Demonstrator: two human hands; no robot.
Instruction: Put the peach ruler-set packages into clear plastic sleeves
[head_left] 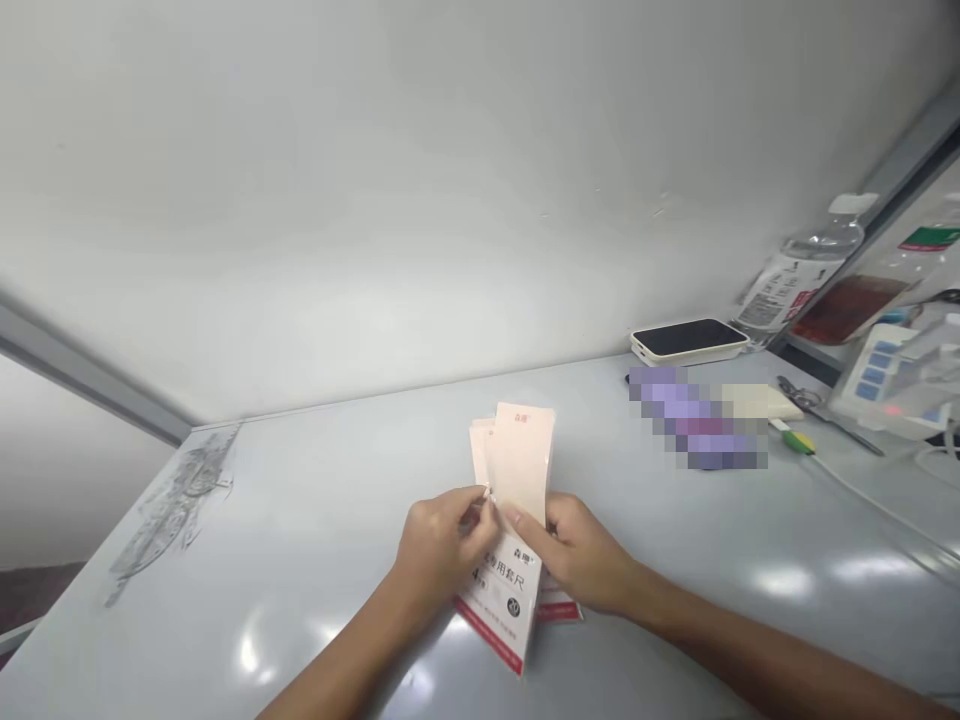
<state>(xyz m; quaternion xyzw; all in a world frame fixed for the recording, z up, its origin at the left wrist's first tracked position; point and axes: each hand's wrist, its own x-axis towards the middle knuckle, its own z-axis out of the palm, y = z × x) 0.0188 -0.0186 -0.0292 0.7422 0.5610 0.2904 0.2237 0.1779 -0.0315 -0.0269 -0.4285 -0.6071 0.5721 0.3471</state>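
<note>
Item: peach paper sheets [521,460] held upright over a red-edged white printed packet [499,600], mid-table | Left hand [442,545]: fingers closed, pinching sheets' near edge | Right hand [577,552]: fingers nearly closed on same edge | Surroundings: white table [300,520]; far right, cream-edged phone [690,342], scissors [799,395]

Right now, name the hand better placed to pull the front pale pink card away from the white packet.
Left, I'd judge: the left hand pinches at the edge of the pale pink card with its fingertips, while the right hand sits lower, against the white red-edged packet.
</note>
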